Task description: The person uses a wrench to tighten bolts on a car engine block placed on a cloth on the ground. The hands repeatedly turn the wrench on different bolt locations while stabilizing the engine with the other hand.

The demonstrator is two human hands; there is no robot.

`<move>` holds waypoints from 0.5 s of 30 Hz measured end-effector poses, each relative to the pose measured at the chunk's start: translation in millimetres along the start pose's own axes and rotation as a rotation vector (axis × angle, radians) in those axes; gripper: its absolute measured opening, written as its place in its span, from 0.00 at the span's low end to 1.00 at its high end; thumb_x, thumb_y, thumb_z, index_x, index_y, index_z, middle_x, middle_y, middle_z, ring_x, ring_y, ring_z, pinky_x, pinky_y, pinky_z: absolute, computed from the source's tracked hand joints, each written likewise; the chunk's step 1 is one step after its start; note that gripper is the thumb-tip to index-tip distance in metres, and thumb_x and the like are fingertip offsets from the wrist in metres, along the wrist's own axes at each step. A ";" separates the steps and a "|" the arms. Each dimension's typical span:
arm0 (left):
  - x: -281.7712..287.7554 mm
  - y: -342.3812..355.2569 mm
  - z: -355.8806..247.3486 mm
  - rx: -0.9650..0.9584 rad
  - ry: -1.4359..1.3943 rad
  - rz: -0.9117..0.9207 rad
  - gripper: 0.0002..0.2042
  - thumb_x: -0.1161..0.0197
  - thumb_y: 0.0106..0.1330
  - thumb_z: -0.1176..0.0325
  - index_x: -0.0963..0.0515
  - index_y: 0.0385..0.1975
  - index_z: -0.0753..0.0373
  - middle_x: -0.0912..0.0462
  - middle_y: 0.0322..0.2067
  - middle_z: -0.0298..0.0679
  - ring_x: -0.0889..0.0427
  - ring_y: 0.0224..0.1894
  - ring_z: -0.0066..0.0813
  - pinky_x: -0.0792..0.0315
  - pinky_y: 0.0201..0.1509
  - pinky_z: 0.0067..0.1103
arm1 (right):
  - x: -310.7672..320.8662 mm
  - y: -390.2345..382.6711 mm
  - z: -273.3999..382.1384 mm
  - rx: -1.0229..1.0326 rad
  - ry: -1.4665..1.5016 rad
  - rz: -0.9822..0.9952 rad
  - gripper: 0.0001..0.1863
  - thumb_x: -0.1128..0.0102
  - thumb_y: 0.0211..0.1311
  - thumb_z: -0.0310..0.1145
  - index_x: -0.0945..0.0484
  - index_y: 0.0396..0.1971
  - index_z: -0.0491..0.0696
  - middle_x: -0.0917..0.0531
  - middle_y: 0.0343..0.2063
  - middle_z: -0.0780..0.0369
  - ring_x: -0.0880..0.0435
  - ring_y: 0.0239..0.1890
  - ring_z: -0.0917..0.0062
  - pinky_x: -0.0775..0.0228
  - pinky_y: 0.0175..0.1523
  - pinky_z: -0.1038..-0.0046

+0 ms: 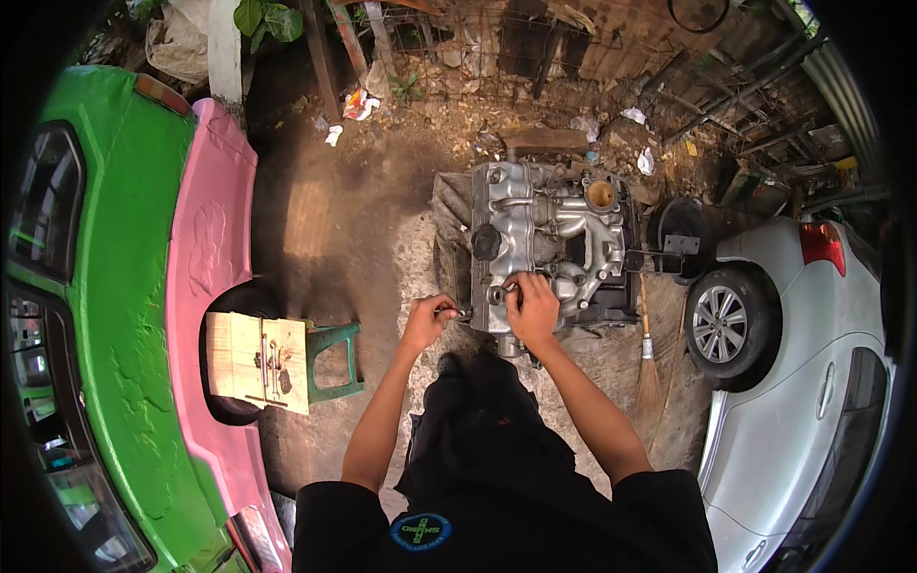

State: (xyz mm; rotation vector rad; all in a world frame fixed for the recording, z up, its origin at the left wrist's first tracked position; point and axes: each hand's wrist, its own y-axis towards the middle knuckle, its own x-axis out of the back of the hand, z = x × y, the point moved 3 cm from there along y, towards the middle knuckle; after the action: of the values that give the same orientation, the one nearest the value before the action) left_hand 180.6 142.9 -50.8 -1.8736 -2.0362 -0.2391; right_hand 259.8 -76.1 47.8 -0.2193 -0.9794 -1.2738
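Note:
A silver car engine [516, 205] stands in front of me, with a black round cap [486, 243] on its valve cover and an open round throat [600, 196] at its far right. My left hand [427, 323] is at the engine's near left corner, thumb and fingers pinched together. Something small and dark shows at its fingertips, too small to name. My right hand [532, 307] rests over the near end of the engine, fingers bent down beside a round opening [497, 296]. What those fingers grip, if anything, is hidden beneath them.
A green stool [336, 361] at the left carries a board [232, 355] with several wrenches [272, 361]. A green and pink car [205, 229] stands left, a silver car [812, 382] right. A broom [647, 368] and a dark bucket [676, 229] are right of the engine.

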 end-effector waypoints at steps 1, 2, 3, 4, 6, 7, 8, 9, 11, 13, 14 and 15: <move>3.1 5.2 -7.3 -0.087 0.111 0.023 0.06 0.30 0.66 0.69 0.18 0.35 0.64 0.16 0.29 0.41 0.19 0.35 0.39 0.27 0.47 0.30 | 0.5 -0.9 -0.3 0.005 -0.012 -0.003 0.05 0.40 0.57 0.31 0.21 0.34 0.51 0.22 0.31 0.59 0.21 0.38 0.60 0.26 0.42 0.59; 8.0 12.6 -14.9 -0.159 0.222 0.054 0.05 0.30 0.64 0.70 0.17 0.33 0.63 0.15 0.31 0.42 0.18 0.38 0.42 0.27 0.50 0.31 | 0.3 0.5 -0.6 0.014 -0.015 -0.009 0.05 0.40 0.57 0.31 0.21 0.34 0.51 0.22 0.31 0.59 0.21 0.38 0.60 0.26 0.42 0.59; 10.4 17.3 -22.6 -0.226 0.334 0.087 0.04 0.29 0.62 0.71 0.17 0.32 0.63 0.14 0.32 0.42 0.17 0.41 0.45 0.27 0.53 0.32 | 0.4 -0.1 -0.4 0.020 -0.014 -0.012 0.05 0.40 0.57 0.31 0.21 0.34 0.51 0.22 0.30 0.59 0.21 0.38 0.60 0.26 0.42 0.59; 11.3 21.6 -29.8 -0.258 0.372 0.108 0.04 0.30 0.58 0.72 0.16 0.32 0.62 0.14 0.35 0.42 0.19 0.48 0.45 0.29 0.60 0.33 | 0.3 0.1 -0.4 0.022 -0.014 -0.010 0.05 0.40 0.57 0.31 0.21 0.34 0.51 0.22 0.31 0.60 0.21 0.38 0.60 0.26 0.42 0.58; 9.8 27.0 -42.8 -0.293 0.463 0.158 0.04 0.30 0.58 0.72 0.16 0.32 0.62 0.16 0.35 0.41 0.20 0.49 0.44 0.28 0.59 0.34 | 0.3 -1.6 0.2 0.013 0.000 -0.001 0.05 0.40 0.57 0.31 0.21 0.34 0.50 0.22 0.31 0.60 0.21 0.38 0.60 0.26 0.42 0.58; 8.4 30.7 -49.2 -0.326 0.510 0.171 0.04 0.30 0.58 0.72 0.17 0.31 0.62 0.17 0.36 0.40 0.21 0.50 0.43 0.28 0.59 0.35 | 0.1 -0.3 -0.8 0.015 0.005 0.000 0.06 0.40 0.57 0.31 0.21 0.34 0.50 0.22 0.31 0.59 0.21 0.38 0.60 0.26 0.42 0.58; 7.4 31.9 -54.0 -0.344 0.528 0.188 0.04 0.30 0.58 0.72 0.16 0.31 0.62 0.17 0.36 0.40 0.21 0.50 0.43 0.27 0.58 0.35 | 0.2 -1.1 -1.0 0.022 0.006 -0.002 0.06 0.40 0.57 0.31 0.21 0.34 0.50 0.22 0.31 0.59 0.21 0.38 0.60 0.26 0.42 0.58; 6.9 34.2 -58.1 -0.366 0.547 0.203 0.04 0.30 0.58 0.72 0.16 0.32 0.62 0.18 0.36 0.40 0.21 0.51 0.43 0.27 0.58 0.35 | -0.3 -1.2 -1.2 0.031 0.005 -0.007 0.06 0.40 0.57 0.31 0.21 0.35 0.50 0.22 0.32 0.59 0.21 0.38 0.60 0.26 0.42 0.58; 5.0 34.8 -62.6 -0.398 0.580 0.218 0.04 0.31 0.58 0.73 0.16 0.32 0.61 0.18 0.37 0.41 0.22 0.53 0.43 0.27 0.59 0.35 | -0.9 -1.8 -2.7 0.049 -0.001 -0.014 0.07 0.40 0.56 0.31 0.21 0.35 0.49 0.22 0.32 0.59 0.21 0.38 0.59 0.26 0.42 0.58; 5.6 33.9 -61.1 -0.411 0.626 0.229 0.04 0.33 0.59 0.73 0.16 0.33 0.61 0.18 0.40 0.41 0.23 0.57 0.44 0.28 0.62 0.35 | -2.5 -1.3 -3.8 0.053 0.003 -0.018 0.07 0.39 0.56 0.32 0.21 0.35 0.49 0.21 0.33 0.59 0.21 0.38 0.59 0.26 0.42 0.58; 5.5 30.9 -58.1 -0.411 0.629 0.216 0.04 0.33 0.59 0.73 0.16 0.33 0.61 0.18 0.39 0.42 0.22 0.56 0.45 0.28 0.61 0.36 | -2.4 -2.4 -4.4 0.051 0.003 -0.004 0.08 0.39 0.56 0.32 0.21 0.35 0.49 0.21 0.33 0.59 0.21 0.39 0.59 0.26 0.42 0.58; 4.6 27.8 -53.4 -0.400 0.639 0.206 0.04 0.33 0.59 0.73 0.16 0.32 0.62 0.18 0.38 0.42 0.22 0.55 0.45 0.27 0.61 0.36 | -1.8 -4.1 -4.7 0.045 -0.003 0.006 0.08 0.39 0.56 0.32 0.21 0.36 0.49 0.21 0.33 0.59 0.21 0.39 0.59 0.26 0.42 0.58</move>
State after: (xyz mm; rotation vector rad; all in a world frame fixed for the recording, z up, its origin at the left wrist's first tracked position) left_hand 215.7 130.7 -3.2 -1.8713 -1.4204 -1.0971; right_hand 258.6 -79.1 42.2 -0.1895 -1.0085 -1.2445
